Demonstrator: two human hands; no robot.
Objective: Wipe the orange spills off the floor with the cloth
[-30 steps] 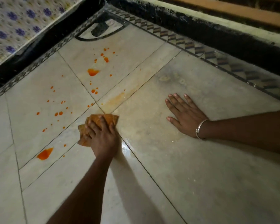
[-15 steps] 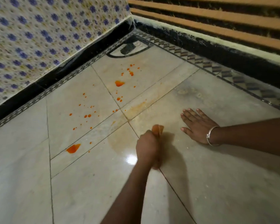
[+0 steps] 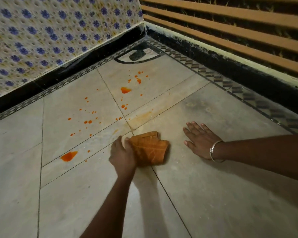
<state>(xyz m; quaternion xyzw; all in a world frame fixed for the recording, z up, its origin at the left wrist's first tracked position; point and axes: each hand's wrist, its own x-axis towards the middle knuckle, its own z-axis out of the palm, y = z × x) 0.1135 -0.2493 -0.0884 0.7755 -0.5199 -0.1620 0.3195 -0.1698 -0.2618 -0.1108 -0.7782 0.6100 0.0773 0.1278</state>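
Floor [image 3: 213, 194]: smooth stone-like slabs with a dull sheen, brightest just behind the left hand [image 3: 121, 156]. Cloth [image 3: 150, 148]: soft woven fabric, folded and creased, stained orange, gripped at its left edge by that hand. Bangle [image 3: 215, 151]: shiny metal on the right wrist; spills [image 3: 69, 156], left of the left hand: wet and glossy.

Cloth [image 3: 149, 148] sits on the floor [image 3: 205, 194] between both hands, left hand [image 3: 121, 154] touching it, spills [image 3: 69, 156] off to its left and behind.
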